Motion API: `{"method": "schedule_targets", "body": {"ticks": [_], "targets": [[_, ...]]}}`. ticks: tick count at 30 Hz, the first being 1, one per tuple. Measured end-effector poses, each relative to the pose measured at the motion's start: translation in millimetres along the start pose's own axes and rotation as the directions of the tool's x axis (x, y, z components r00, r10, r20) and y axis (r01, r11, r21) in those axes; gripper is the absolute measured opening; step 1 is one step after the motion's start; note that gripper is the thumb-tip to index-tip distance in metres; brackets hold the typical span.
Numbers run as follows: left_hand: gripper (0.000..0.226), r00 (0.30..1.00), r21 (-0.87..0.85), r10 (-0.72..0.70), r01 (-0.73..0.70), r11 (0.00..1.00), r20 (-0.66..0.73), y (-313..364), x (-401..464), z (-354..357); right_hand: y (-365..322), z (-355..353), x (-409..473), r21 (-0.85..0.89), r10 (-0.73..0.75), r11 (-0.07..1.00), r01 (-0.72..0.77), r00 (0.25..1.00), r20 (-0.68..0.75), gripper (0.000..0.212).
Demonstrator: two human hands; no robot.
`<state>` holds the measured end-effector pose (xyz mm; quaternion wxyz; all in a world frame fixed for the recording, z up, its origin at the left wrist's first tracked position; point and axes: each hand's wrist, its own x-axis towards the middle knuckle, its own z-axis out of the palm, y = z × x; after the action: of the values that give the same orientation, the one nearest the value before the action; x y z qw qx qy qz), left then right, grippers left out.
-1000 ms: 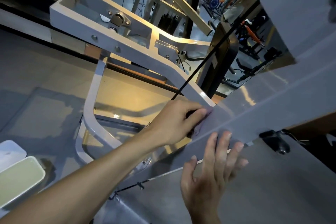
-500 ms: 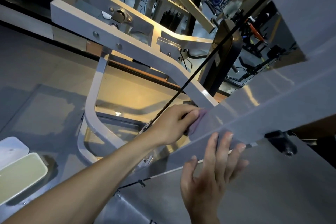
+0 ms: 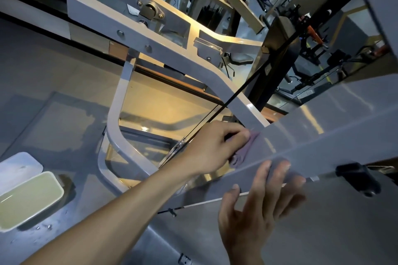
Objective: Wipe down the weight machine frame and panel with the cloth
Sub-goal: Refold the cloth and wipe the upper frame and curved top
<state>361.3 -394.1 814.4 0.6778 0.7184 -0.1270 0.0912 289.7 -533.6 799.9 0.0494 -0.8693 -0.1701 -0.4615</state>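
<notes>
Cloth: small purple wad (image 3: 244, 150), pressed against the near edge of the grey panel (image 3: 323, 135), just where the white frame (image 3: 234, 97) meets it.
Left hand: (image 3: 213, 148) fingers curled round the cloth, gripping it; the cloth shows past the fingertips toward 3 o'clock.
Right hand: (image 3: 256, 206) fingers straight and spread, flat against the panel's lower band, holding nothing; it lies at 5 o'clock from the cloth, close by.
Panel axis: long, running from 8 o'clock up to 2 o'clock; the unwiped length appears to lie toward 2 o'clock of the cloth.
Frame axis: the white arm runs from the cloth toward 11 o'clock.
Nearer hand: the left, already on the cloth; judged the working hand, with the right as brace.
Cable: black line (image 3: 243, 90) crossing just above the left hand.
Tub: (image 3: 61, 187) at 8 o'clock, well apart, holding pale yellowish liquid.
Lid: (image 3: 19, 165) white, off, touching the tub's far side.
</notes>
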Motion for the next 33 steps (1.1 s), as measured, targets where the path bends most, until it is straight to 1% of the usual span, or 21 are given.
{"method": "schedule_targets", "body": {"ticks": [1,3,4,5,7,9,10,11,12,15,17,19,20,22,23,24,25,27,30,31,33], "targets": [[0.028,1.000,-0.006,0.018,-0.019,1.000,-0.022,2.7,-0.9,1.4,0.0,0.6,-0.8,-0.002,0.000,1.000,0.000,1.000,-0.001,0.066],[0.024,0.999,-0.054,-0.010,0.007,0.999,-0.049,-9.9,-11.5,4.1,0.9,0.5,-1.2,-0.001,0.005,1.000,-0.005,1.000,-0.010,0.065],[0.025,0.998,-0.028,-0.032,0.031,0.999,-0.045,-24.9,-19.8,5.3,1.3,0.8,-0.9,-0.005,0.008,1.000,-0.008,1.000,-0.012,0.065],[0.028,0.997,0.046,-0.065,0.066,0.997,-0.037,-44.2,-29.0,6.5,1.1,0.8,-0.8,-0.010,0.009,1.000,-0.009,1.000,-0.006,0.065],[0.036,0.976,0.203,-0.217,0.210,0.956,0.013,-90.5,-48.0,6.6,0.4,0.6,-1.0,-0.011,0.007,1.000,-0.007,1.000,0.011,0.065],[0.044,0.923,0.269,-0.382,0.356,0.895,0.049,-123.3,-60.2,2.2,0.1,1.4,-3.3,-0.013,0.010,1.000,-0.010,1.000,0.018,0.066],[0.044,0.912,0.274,-0.406,0.378,0.884,0.055,-131.8,-61.8,0.1,-0.4,2.1,-5.5,-0.014,0.011,1.000,-0.011,1.000,0.018,0.066],[0.043,0.918,0.260,-0.392,0.366,0.894,0.054,-131.7,-59.7,-0.9,-0.8,2.9,-7.6,-0.012,0.010,1.000,-0.010,1.000,0.017,0.066],[0.040,0.940,0.233,-0.338,0.318,0.919,0.050,-124.3,-53.9,0.4,-1.4,4.3,-9.3,-0.011,0.009,1.000,-0.008,1.000,0.019,0.065],[0.021,0.994,0.049,-0.111,0.112,0.993,-0.014,-74.9,-31.0,9.0,-3.5,7.3,-13.7,-0.011,0.007,1.000,-0.007,0.999,0.039,0.064],[0.024,0.996,-0.026,-0.043,0.041,0.999,-0.079,-58.5,-22.5,13.9,-4.4,7.0,-15.7,-0.010,0.009,1.000,-0.008,0.999,0.049,0.064],[0.027,0.996,0.004,-0.053,0.053,0.999,-0.073,-73.6,-28.7,16.3,-4.3,6.1,-16.1,-0.003,0.014,1.000,-0.013,0.998,0.060,0.064],[0.027,0.995,0.063,-0.090,0.094,0.994,-0.051,-89.2,-35.9,15.5,-4.1,5.9,-16.0,-0.003,0.019,1.000,-0.019,0.997,0.069,0.064],[0.038,0.972,0.181,-0.233,0.230,0.956,-0.007,-127.3,-52.7,13.8,-4.4,4.3,-16.4,-0.006,0.035,0.999,-0.034,0.995,0.097,0.066],[0.045,0.950,0.196,-0.314,0.307,0.931,0.004,-142.0,-58.2,11.8,-4.7,3.2,-17.2,-0.007,0.041,0.999,-0.040,0.993,0.107,0.067],[0.048,0.936,0.215,-0.352,0.340,0.915,0.018,-151.2,-60.2,9.8,-4.9,2.4,-17.6,-0.006,0.044,0.999,-0.044,0.993,0.111,0.069],[0.047,0.938,0.232,-0.344,0.328,0.916,0.032,-154.5,-58.8,8.7,-5.2,1.8,-18.3,-0.006,0.047,0.999,-0.046,0.992,0.114,0.070],[0.039,0.970,0.225,-0.238,0.223,0.949,0.042,-141.7,-48.4,10.0,-5.3,1.5,-19.0,-0.005,0.049,0.999,-0.049,0.992,0.117,0.072],[0.033,0.997,0.148,-0.065,0.069,0.986,-0.030,-113.0,-30.4,17.2,-4.7,1.8,-19.2,0.009,0.049,0.999,-0.051,0.991,0.123,0.070],[0.034,0.998,0.137,-0.045,0.050,0.989,-0.036,-113.5,-29.0,19.9,-4.4,1.6,-19.4,0.014,0.042,0.999,-0.044,0.992,0.123,0.070],[0.039,0.999,0.189,-0.046,0.048,0.981,-0.015,-128.4,-38.4,20.9,-3.7,0.6,-20.3,0.017,0.031,0.999,-0.033,0.992,0.121,0.076]]}}
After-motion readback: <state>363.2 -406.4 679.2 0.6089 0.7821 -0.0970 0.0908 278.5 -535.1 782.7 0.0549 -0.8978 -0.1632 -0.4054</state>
